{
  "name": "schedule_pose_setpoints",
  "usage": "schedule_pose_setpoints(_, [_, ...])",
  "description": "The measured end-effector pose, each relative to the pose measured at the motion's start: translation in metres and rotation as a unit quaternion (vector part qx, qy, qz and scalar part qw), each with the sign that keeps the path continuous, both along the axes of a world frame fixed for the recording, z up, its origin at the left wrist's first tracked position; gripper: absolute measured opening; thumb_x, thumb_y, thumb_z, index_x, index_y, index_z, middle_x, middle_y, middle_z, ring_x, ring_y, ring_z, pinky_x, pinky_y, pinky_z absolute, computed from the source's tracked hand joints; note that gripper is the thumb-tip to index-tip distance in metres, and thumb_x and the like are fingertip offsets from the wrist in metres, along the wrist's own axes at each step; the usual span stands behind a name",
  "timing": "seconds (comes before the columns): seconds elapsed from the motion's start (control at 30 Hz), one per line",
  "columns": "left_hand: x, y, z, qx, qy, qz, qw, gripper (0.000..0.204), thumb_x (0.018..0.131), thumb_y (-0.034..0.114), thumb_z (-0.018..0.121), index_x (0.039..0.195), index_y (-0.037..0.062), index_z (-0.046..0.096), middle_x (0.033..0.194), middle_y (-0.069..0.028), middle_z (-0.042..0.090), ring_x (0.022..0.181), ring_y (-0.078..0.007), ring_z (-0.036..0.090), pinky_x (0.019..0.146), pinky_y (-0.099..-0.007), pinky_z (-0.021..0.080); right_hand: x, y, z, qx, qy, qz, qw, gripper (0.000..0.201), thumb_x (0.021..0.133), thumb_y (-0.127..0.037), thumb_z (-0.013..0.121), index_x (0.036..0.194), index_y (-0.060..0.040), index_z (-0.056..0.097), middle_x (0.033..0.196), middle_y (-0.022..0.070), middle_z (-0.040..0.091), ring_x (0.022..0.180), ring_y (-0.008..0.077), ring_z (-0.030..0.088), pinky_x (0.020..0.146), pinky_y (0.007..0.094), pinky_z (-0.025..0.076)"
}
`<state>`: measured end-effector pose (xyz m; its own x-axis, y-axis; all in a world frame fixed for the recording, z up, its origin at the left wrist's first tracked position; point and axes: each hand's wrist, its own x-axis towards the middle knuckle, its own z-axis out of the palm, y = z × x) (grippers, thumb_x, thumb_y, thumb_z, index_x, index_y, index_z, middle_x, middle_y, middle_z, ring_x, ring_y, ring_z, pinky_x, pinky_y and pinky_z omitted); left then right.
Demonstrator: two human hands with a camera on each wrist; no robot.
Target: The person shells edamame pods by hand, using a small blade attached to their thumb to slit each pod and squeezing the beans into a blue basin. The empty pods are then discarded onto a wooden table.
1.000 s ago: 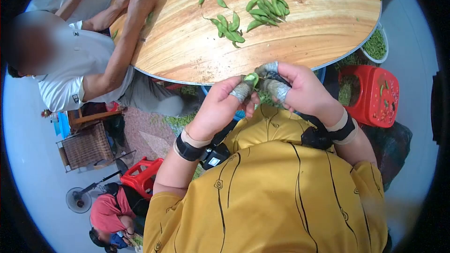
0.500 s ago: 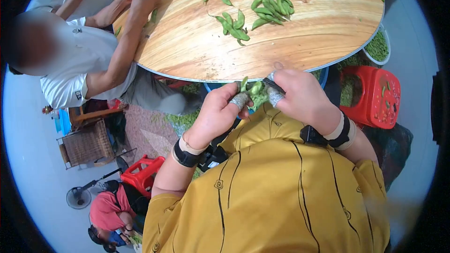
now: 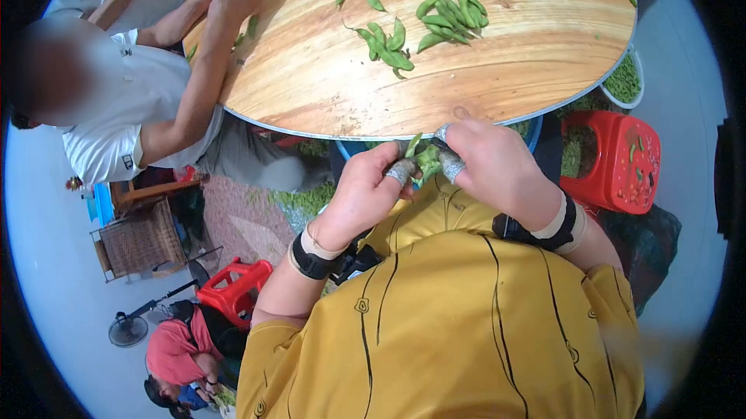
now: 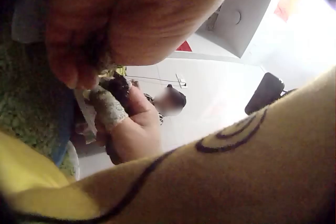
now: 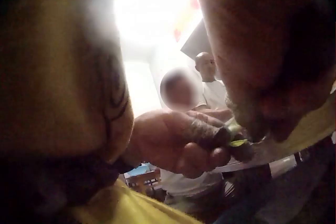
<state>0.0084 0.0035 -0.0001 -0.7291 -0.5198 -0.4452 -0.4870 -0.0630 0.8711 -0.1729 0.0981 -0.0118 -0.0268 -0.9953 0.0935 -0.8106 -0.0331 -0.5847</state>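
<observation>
Just off the table's near edge, the left hand (image 3: 361, 190) pinches a green pod (image 3: 414, 145) between thumb and forefinger, both wrapped in grey tape. Close at its right, the right hand (image 3: 493, 159), also with taped fingertips, has its thumb and forefinger at a light green piece (image 3: 428, 161) between the hands. In the right wrist view the left hand (image 5: 181, 137) has curled fingers and a bit of green (image 5: 239, 143) at its tips. The left wrist view shows the right hand's (image 4: 134, 129) taped thumb; what its fingertips grip is dark there.
Pods (image 3: 387, 48) lie in piles on the wooden table (image 3: 311, 69). A person in white (image 3: 148, 100) sits at its left, forearms on it. A red stool (image 3: 629, 161) and a white basin (image 3: 623, 81) stand at the right. A blue tub (image 3: 535, 133) is below the edge.
Both hands have shifted slightly down from the table edge since a second ago, and the green pod now sticks up between them. The seated person's hands have moved slightly.
</observation>
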Motion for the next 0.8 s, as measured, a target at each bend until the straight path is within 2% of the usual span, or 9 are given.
schedule_pose_setpoints(0.2, [0.004, 0.0, -0.002, -0.094, -0.062, -0.016, 0.994, 0.012, 0.089, 0.004, 0.05, 0.089, 0.0001, 0.061, 0.067, 0.001, 0.058, 0.058, -0.0067, 0.051, 0.053, -0.0224, 0.044, 0.003, -0.002, 0.003, -0.093, -0.085, 0.012, 0.992, 0.018, 0.07, -0.009, 0.065, 0.082, -0.0034, 0.052, 0.075, 0.0165, 0.056, 0.069, 0.0364, 0.058, 0.06, 0.0428, 0.048])
schedule_pose_setpoints(0.27, [-0.001, 0.001, 0.002, -0.241, 0.051, -0.076, 0.966, 0.007, 0.077, 0.003, 0.054, 0.081, -0.0013, 0.057, 0.064, -0.0173, 0.051, 0.055, -0.029, 0.051, 0.053, -0.034, 0.043, 0.009, -0.003, 0.001, -0.093, -0.107, 0.013, 0.99, 0.018, 0.07, -0.009, 0.065, 0.08, -0.0031, 0.052, 0.073, 0.0173, 0.056, 0.068, 0.0372, 0.058, 0.059, 0.0433, 0.048])
schedule_pose_setpoints(0.37, [0.0, -0.001, 0.01, -0.161, 0.075, -0.108, 0.978, 0.007, 0.075, 0.002, 0.055, 0.08, -0.0009, 0.056, 0.065, -0.0184, 0.05, 0.056, -0.0352, 0.046, 0.053, -0.034, 0.042, 0.004, 0.0, 0.004, -0.099, -0.123, 0.026, 0.987, 0.017, 0.072, -0.009, 0.065, 0.081, -0.0015, 0.052, 0.071, 0.0179, 0.056, 0.067, 0.0368, 0.058, 0.059, 0.041, 0.048])
schedule_pose_setpoints(0.47, [-0.002, -0.002, 0.024, -0.018, 0.083, -0.095, 0.992, 0.008, 0.08, 0.007, 0.058, 0.081, -0.0014, 0.056, 0.064, -0.0144, 0.049, 0.054, -0.0222, 0.049, 0.052, -0.0322, 0.041, -0.003, 0.001, 0.018, 0.063, -0.375, 0.023, 0.924, 0.018, 0.076, -0.011, 0.066, 0.087, 0.0001, 0.057, 0.068, 0.0156, 0.056, 0.063, 0.0259, 0.058, 0.058, 0.0344, 0.047])
schedule_pose_setpoints(0.53, [-0.003, -0.002, 0.031, 0.079, 0.078, -0.064, 0.992, 0.011, 0.082, 0.009, 0.059, 0.081, -0.0016, 0.056, 0.064, -0.013, 0.048, 0.054, -0.017, 0.049, 0.052, -0.0318, 0.041, -0.006, 0.001, 0.022, 0.245, -0.574, -0.055, 0.779, 0.018, 0.08, -0.012, 0.065, 0.091, 0.0006, 0.06, 0.067, 0.0128, 0.055, 0.062, 0.0137, 0.052, 0.058, 0.0282, 0.045])
schedule_pose_setpoints(0.63, [0.005, -0.01, 0.029, 0.146, 0.077, -0.016, 0.986, 0.015, 0.085, 0.012, 0.059, 0.079, -0.0015, 0.056, 0.062, -0.0103, 0.047, 0.056, -0.0092, 0.048, 0.051, -0.0305, 0.041, -0.006, -0.001, 0.008, 0.131, -0.502, -0.014, 0.855, 0.016, 0.081, -0.011, 0.064, 0.092, -0.0004, 0.061, 0.066, 0.0108, 0.053, 0.063, 0.0075, 0.05, 0.058, 0.027, 0.045])
schedule_pose_setpoints(0.67, [0.013, -0.015, 0.023, 0.047, 0.053, -0.067, 0.995, 0.016, 0.085, 0.012, 0.06, 0.077, -0.0011, 0.056, 0.061, -0.0111, 0.049, 0.054, -0.0127, 0.048, 0.052, -0.0301, 0.042, -0.012, 0.0, 0.0, 0.107, -0.37, 0.027, 0.922, 0.017, 0.081, -0.014, 0.063, 0.093, -0.002, 0.062, 0.07, 0.0133, 0.057, 0.064, 0.0166, 0.059, 0.06, 0.0316, 0.047])
schedule_pose_setpoints(0.73, [0.027, -0.027, 0.024, -0.209, -0.038, -0.216, 0.953, 0.018, 0.082, 0.015, 0.061, 0.072, 0.0004, 0.057, 0.062, -0.0156, 0.057, 0.055, -0.0272, 0.055, 0.055, -0.0343, 0.047, -0.019, -0.003, 0.006, 0.043, -0.271, 0.038, 0.961, 0.018, 0.081, -0.017, 0.064, 0.092, -0.0028, 0.062, 0.071, 0.0149, 0.058, 0.066, 0.0238, 0.06, 0.061, 0.0349, 0.047])
schedule_pose_setpoints(0.8, [0.054, -0.027, 0.006, -0.297, -0.153, -0.249, 0.909, 0.018, 0.081, 0.016, 0.062, 0.073, 0.0007, 0.058, 0.067, -0.0177, 0.059, 0.061, -0.0324, 0.056, 0.057, -0.0386, 0.048, -0.028, -0.013, 0.017, -0.008, -0.171, 0.016, 0.985, 0.021, 0.08, -0.022, 0.063, 0.09, -0.0038, 0.063, 0.074, 0.0187, 0.061, 0.07, 0.04, 0.057, 0.063, 0.0432, 0.048])
